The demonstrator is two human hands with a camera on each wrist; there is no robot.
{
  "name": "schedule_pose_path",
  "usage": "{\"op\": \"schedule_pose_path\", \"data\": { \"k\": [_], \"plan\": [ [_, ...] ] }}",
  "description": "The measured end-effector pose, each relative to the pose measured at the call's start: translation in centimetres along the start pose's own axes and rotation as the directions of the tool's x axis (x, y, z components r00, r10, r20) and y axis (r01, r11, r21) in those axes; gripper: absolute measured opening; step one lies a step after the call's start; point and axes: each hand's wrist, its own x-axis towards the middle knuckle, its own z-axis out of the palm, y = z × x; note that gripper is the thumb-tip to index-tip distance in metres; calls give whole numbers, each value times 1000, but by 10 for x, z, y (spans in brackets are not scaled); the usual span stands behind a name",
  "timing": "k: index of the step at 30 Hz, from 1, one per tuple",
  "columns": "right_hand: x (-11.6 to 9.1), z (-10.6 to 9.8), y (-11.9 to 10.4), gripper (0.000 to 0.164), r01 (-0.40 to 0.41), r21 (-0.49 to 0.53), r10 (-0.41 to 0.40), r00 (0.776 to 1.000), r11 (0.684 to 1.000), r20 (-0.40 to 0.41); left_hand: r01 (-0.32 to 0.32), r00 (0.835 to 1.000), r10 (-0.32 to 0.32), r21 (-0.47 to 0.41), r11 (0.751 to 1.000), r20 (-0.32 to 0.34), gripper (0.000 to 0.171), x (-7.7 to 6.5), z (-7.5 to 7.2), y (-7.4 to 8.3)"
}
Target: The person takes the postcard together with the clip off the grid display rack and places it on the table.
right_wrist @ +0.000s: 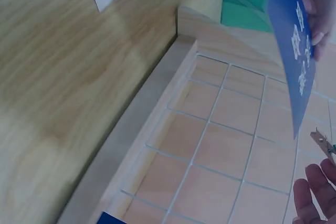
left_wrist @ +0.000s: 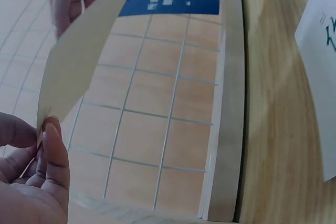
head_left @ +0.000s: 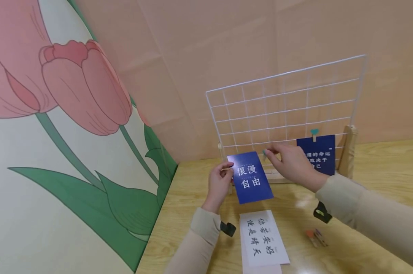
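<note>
A blue card with white characters (head_left: 249,192) is pinched along its left edge by my left hand (head_left: 219,186), in front of the wire grid (head_left: 285,73). The card's pale back (left_wrist: 79,61) faces the left wrist view. Close to the card's upper right corner, my right hand (head_left: 292,163) pinches a small wooden clothespin (right_wrist: 321,142) with a bit of teal on it. In the right wrist view a gap shows between that clothespin and the card. On the grid's right side hangs a dark blue card (head_left: 323,146), held by a clothespin with a teal heart (head_left: 314,132).
White cards with dark characters (head_left: 264,239) lie on the wooden tabletop (head_left: 186,198) below the grid. To their right lie some small clothespins (head_left: 316,238). The grid stands in a wooden base (left_wrist: 227,103). A tulip-printed cloth (head_left: 90,87) borders the table's left side.
</note>
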Motion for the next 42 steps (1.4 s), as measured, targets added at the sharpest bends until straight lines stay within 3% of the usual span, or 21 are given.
{"op": "schedule_pose_path", "data": {
  "k": [5, 12, 15, 18, 22, 28, 36, 42],
  "plan": [
    [-7, -4, 2, 30, -63, 52, 62, 998, 997, 20, -1, 1000, 1, -56, 998, 1, 20, -3, -1, 3],
    [-23, -7, 9, 33, -119, 85, 112, 991, 989, 78, 15, 999, -12, -67, 998, 42, 55, -11, -5, 3],
    [-32, -8, 12, 36, -131, 84, 124, 988, 988, 91, 26, 998, -22, -57, 998, 64, 61, -15, -7, 2],
    [-42, -10, 14, 37, -116, 74, 110, 991, 991, 76, 31, 996, -26, -56, 998, 80, 61, -18, -8, 1],
    [-55, -10, 18, 31, -35, 41, 34, 999, 999, 27, 48, 995, -43, -62, 997, 87, 56, -23, -10, -2],
    [-73, -10, 21, 34, -20, 23, 19, 998, 1000, 58, 106, 992, -99, -89, 990, 83, 53, -36, -13, -7],
    [-95, -10, 34, 19, 43, 4, -43, 999, 999, -4, 116, 989, -121, 63, 991, 85, 44, -54, -20, -19],
    [-115, -5, 49, 17, -25, 7, 24, 995, 1000, 97, 113, 984, -130, 145, 983, 119, 44, -61, -24, -25]
  ]
}}
